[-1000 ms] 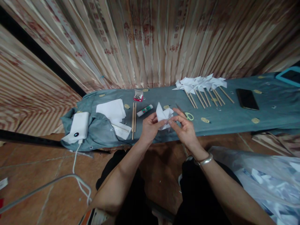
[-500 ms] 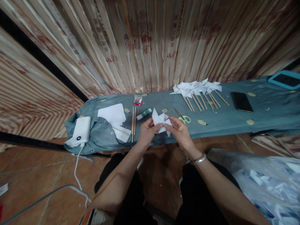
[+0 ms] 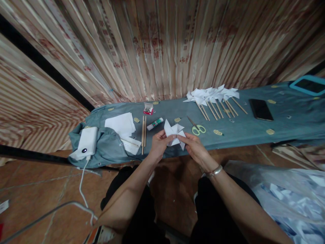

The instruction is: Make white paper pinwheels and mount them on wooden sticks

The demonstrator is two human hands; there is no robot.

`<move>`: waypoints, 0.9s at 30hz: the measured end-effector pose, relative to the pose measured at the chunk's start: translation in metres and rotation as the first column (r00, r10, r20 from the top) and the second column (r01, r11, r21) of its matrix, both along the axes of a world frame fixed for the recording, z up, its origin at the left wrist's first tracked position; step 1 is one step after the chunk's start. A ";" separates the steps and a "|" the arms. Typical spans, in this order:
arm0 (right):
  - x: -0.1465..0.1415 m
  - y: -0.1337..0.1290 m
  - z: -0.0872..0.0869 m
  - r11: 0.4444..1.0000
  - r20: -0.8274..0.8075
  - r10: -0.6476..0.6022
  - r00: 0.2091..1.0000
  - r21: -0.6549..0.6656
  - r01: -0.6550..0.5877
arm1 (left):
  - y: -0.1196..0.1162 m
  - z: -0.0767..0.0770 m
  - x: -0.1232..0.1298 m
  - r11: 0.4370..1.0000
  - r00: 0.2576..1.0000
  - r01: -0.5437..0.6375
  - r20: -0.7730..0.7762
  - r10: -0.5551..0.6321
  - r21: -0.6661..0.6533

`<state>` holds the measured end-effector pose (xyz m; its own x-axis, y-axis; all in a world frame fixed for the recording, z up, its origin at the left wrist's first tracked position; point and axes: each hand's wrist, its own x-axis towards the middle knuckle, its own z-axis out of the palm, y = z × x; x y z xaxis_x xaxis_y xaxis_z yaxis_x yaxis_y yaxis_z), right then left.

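A white paper pinwheel [image 3: 175, 130] is between my hands, over the front edge of the cloth-covered bench. My left hand [image 3: 159, 144] pinches it from the left, thumb near the centre. From the right, my right hand [image 3: 194, 145] grips it, thumb and fingers also close to the middle. To the right of the pinwheel lie green-handled scissors [image 3: 198, 128]. A glue stick [image 3: 154, 124] rests just beyond my left hand, with several wooden sticks [image 3: 144, 135] beside it. Behind them is a small red box [image 3: 148, 109] of metal pins or tacks.
Finished pinwheels on sticks [image 3: 213, 96] lie in a row at the back. White paper sheets [image 3: 122, 122] and a corded white power bank [image 3: 87, 140] are left. A black phone [image 3: 261, 109] and blue-framed tablet [image 3: 309, 84] lie right. A plastic bag [image 3: 286, 200] stands on the floor.
My right hand has shifted slightly down and away from the scissors, whose handles now show fully. Both hands still hold the pinwheel at its centre.
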<state>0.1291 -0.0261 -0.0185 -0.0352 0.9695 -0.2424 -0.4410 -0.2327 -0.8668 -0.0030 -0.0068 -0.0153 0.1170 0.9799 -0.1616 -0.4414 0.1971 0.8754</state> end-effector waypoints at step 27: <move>0.002 0.001 -0.004 0.991 0.079 -0.095 0.992 0.106 0.086 | -0.001 -0.006 0.003 1.000 0.993 0.017 -0.116 -0.017 0.000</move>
<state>0.1306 -0.0247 -0.0229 0.0704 0.9875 -0.1407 -0.3809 -0.1038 -0.9188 -0.0004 -0.0074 -0.0211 0.1144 0.9781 -0.1740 -0.3331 0.2028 0.9208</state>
